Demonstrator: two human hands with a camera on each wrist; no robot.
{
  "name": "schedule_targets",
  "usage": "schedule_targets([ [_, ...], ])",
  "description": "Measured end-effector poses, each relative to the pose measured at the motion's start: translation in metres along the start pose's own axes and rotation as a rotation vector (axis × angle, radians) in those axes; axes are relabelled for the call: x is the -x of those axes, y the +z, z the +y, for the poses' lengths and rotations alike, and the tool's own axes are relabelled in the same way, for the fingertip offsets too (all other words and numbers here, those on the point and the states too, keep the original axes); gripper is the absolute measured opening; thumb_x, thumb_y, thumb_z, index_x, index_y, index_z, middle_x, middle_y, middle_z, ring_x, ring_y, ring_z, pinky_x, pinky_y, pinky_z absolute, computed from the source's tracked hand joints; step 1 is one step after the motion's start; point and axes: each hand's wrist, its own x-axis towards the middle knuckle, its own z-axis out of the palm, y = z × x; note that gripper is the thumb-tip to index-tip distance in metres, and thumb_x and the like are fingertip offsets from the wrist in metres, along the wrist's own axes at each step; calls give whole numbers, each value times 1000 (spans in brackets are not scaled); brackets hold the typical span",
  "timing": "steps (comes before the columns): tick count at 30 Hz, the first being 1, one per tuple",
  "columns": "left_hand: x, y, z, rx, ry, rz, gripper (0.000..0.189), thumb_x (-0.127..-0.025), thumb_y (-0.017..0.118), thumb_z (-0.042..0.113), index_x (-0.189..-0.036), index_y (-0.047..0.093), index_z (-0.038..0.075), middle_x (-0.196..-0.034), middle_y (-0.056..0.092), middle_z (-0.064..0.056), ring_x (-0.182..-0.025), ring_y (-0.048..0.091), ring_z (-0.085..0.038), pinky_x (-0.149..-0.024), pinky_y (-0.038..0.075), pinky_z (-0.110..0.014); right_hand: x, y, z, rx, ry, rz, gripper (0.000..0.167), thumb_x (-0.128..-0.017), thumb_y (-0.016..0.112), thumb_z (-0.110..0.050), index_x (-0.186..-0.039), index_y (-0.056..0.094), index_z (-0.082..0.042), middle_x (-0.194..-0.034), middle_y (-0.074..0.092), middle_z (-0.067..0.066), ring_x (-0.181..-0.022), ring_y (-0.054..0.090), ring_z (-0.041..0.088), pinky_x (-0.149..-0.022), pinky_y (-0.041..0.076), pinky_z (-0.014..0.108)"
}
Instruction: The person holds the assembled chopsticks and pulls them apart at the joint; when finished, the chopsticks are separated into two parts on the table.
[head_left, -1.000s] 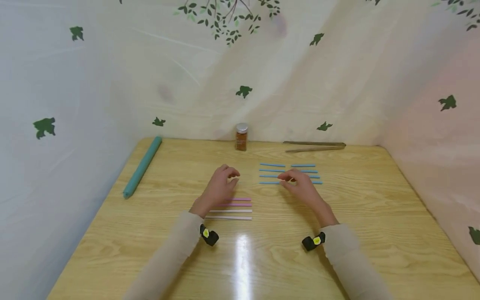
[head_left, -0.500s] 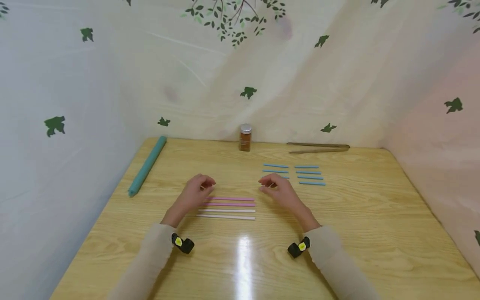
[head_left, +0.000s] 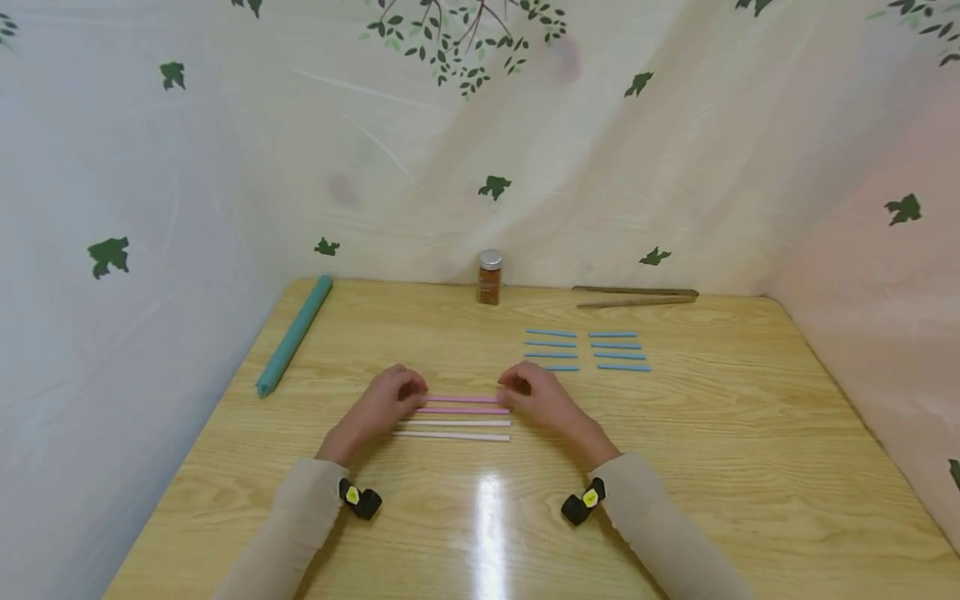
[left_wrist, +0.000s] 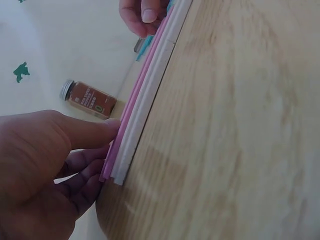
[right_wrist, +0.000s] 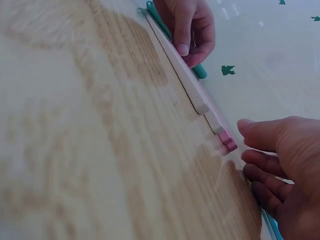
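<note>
Two pink sticks (head_left: 468, 410) and two white sticks (head_left: 472, 423) lie side by side in front of me. At their left end is my left hand (head_left: 390, 400); in the left wrist view its thumb (left_wrist: 102, 131) lies against a pink stick with the fingers curled on the far side, pinching it. My right hand (head_left: 540, 396) hovers at the right end of the pink sticks. In the right wrist view its thumb (right_wrist: 257, 132) and fingers stand apart, just past the pink tips (right_wrist: 227, 140), with nothing between them.
Several short blue sticks (head_left: 621, 357) lie in two columns beyond the right hand. Behind stand a pepper jar (head_left: 490, 279) with a silver lid and, to its right, V-shaped tongs (head_left: 637, 292). A long teal rod (head_left: 295, 335) lies at the table's left edge.
Both hands have come away from the blue sticks toward me and left. They have lowered to opposite ends of the pink sticks, with the left hand now holding one. The sticks look unmoved.
</note>
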Motion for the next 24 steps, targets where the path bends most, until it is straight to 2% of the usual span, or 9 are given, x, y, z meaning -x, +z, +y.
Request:
schedule_targets([
  [8,-2,4,1,-38,-21,-23,5,-89,67,12,-88,65,7,-87,55,-3,-80,52,-13,-72,46,-29,-3,3,0,102,-21,-59,11,-88,69,-26,-94,69,-17,-94,58,-4,-88,55,10,-81,48,30],
  [24,-6,5,6,-83,-67,-27,4,-93,63,12,-89,63,9,-89,55,-2,-82,50,-14,-75,44,-32,-4,3,-2,159,-51,-83,5,-90,68,-22,-89,70,-18,-92,59,-3,-87,52,11,-78,45,30],
])
